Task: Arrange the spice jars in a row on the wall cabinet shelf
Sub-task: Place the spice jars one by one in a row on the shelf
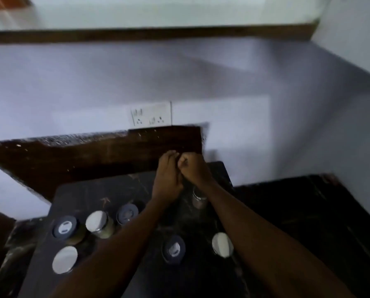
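Several spice jars stand on a dark board on the counter. Some have dark lids, such as one at the left and one between my forearms. Others have shiny silver lids, for instance one and one. A glass jar stands partly hidden under my right wrist. My left hand and my right hand are curled into fists, touching each other over the far edge of the board. Nothing shows inside them. The wall cabinet hangs high above; its shelf is out of sight.
The frame is motion-blurred. A white socket plate sits on the pale wall above a dark brown backsplash. The black counter runs to the right into a wall corner.
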`<action>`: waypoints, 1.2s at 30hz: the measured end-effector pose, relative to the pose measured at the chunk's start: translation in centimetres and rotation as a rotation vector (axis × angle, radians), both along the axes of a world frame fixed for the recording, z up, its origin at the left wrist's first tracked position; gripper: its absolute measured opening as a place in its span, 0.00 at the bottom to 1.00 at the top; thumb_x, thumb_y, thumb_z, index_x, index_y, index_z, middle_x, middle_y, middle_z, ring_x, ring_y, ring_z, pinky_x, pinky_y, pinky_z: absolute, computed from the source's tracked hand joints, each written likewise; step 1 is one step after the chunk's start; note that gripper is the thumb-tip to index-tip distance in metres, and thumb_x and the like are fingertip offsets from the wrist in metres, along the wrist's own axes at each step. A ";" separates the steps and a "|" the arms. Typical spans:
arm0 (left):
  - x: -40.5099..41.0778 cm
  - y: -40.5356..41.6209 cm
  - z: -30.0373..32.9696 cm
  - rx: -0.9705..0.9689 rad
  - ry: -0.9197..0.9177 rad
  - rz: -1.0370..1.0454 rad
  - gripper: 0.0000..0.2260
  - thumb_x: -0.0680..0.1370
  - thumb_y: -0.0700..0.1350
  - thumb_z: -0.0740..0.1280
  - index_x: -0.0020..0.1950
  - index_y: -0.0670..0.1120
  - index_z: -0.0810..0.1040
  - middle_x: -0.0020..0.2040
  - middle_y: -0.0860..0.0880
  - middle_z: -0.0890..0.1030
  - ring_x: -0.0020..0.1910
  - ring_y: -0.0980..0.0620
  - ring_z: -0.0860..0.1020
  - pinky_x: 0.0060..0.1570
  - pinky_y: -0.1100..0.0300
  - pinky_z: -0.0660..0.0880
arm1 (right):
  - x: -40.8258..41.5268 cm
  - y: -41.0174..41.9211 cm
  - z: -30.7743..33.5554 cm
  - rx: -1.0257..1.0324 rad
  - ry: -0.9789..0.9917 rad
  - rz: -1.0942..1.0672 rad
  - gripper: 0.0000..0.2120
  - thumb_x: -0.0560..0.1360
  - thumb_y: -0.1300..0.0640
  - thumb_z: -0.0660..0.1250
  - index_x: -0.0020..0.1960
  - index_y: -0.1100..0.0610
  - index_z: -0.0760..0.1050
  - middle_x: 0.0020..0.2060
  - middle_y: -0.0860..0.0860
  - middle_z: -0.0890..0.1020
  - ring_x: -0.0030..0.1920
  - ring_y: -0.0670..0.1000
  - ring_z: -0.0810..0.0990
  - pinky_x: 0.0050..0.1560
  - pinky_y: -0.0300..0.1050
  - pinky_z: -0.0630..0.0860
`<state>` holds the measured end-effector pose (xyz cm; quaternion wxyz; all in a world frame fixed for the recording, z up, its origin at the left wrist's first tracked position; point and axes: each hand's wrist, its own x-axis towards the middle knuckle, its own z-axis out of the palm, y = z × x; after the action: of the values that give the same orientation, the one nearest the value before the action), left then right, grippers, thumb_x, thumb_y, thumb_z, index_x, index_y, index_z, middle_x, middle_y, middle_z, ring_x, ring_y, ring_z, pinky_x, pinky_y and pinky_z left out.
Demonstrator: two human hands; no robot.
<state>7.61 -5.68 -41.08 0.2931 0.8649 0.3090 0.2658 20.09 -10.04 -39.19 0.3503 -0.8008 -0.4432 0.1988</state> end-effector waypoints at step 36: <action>2.0 -7.8 -9.2 -0.463 0.143 -0.330 0.38 0.69 0.39 0.80 0.77 0.48 0.69 0.68 0.51 0.78 0.67 0.52 0.78 0.70 0.52 0.74 | 1.4 -10.6 -5.9 -0.521 0.096 -0.162 0.47 0.65 0.43 0.75 0.77 0.56 0.57 0.71 0.60 0.67 0.69 0.64 0.73 0.66 0.59 0.76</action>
<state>9.62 -13.48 -50.30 0.4995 0.8300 0.2365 0.0752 21.53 -20.61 -45.11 0.1679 -0.8865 -0.2944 0.3152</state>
